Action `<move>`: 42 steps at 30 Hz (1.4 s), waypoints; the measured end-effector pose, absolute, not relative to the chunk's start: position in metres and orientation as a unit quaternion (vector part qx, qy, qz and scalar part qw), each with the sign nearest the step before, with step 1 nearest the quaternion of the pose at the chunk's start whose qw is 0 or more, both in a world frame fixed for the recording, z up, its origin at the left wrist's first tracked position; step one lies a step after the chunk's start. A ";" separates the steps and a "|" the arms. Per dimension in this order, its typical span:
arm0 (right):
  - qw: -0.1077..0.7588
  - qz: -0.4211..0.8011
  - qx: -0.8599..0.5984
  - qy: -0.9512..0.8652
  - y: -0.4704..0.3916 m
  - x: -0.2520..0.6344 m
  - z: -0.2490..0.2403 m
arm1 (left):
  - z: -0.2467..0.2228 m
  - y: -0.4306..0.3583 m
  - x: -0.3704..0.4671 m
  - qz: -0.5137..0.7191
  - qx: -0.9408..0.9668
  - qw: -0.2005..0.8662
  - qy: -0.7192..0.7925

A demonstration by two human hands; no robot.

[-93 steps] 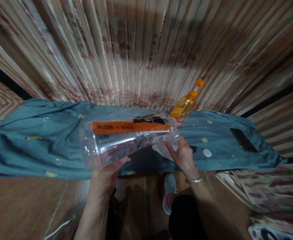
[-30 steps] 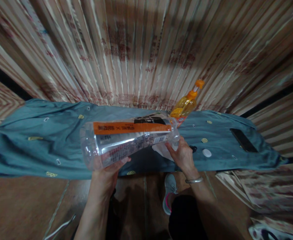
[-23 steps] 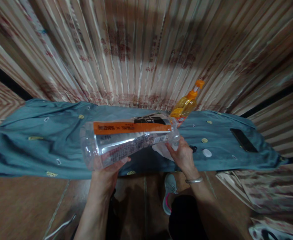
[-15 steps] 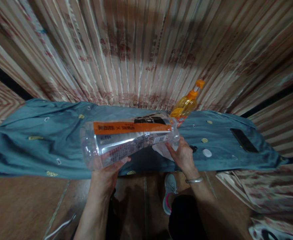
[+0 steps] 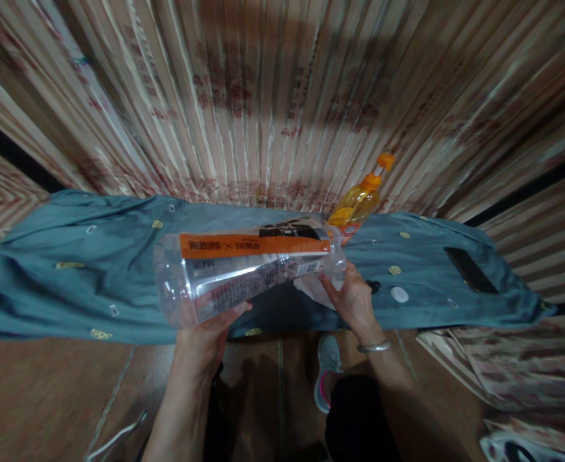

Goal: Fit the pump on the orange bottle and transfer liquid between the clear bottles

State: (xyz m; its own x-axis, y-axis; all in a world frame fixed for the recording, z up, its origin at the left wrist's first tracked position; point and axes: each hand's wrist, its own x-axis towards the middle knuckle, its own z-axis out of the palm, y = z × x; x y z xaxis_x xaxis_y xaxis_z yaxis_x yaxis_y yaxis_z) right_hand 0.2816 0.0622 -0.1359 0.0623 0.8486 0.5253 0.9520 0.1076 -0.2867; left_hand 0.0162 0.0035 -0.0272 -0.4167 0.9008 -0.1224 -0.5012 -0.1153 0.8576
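A large clear plastic bottle (image 5: 244, 269) with an orange, silver and black label lies sideways above the cloth, its neck to the right. My left hand (image 5: 208, 337) holds its wide base from below, thumb along the underside. My right hand (image 5: 354, 298) grips it at the neck, with the fingers partly hidden. Beneath the neck, beside my right hand, is a white piece of material (image 5: 314, 289). Just behind the neck stands an orange pump bottle (image 5: 357, 205) with yellow liquid, tilted in view.
A teal patterned cloth (image 5: 104, 256) covers the long, narrow surface. To the right lie a white round disc (image 5: 399, 294), a small black object (image 5: 373, 286) and a dark phone (image 5: 470, 269). A pleated curtain (image 5: 263, 96) hangs behind.
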 end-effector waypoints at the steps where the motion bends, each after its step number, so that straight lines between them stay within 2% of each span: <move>1: 0.303 -0.086 -0.662 -0.680 0.062 0.281 -0.136 | -0.028 0.003 0.016 0.711 0.227 0.493 0.447; 42: 0.299 -0.074 -0.671 -0.674 0.062 0.279 -0.134 | -0.033 0.000 0.008 0.699 0.258 0.496 0.445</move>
State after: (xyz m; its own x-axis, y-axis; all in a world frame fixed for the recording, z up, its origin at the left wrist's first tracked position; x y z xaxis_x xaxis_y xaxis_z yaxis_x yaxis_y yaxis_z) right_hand 0.2793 0.0615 -0.1341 0.0796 0.8604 0.5034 0.9493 0.0887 -0.3017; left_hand 0.0078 0.0003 -0.0330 -0.3746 0.9236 -0.0814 -0.4641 -0.1108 0.8788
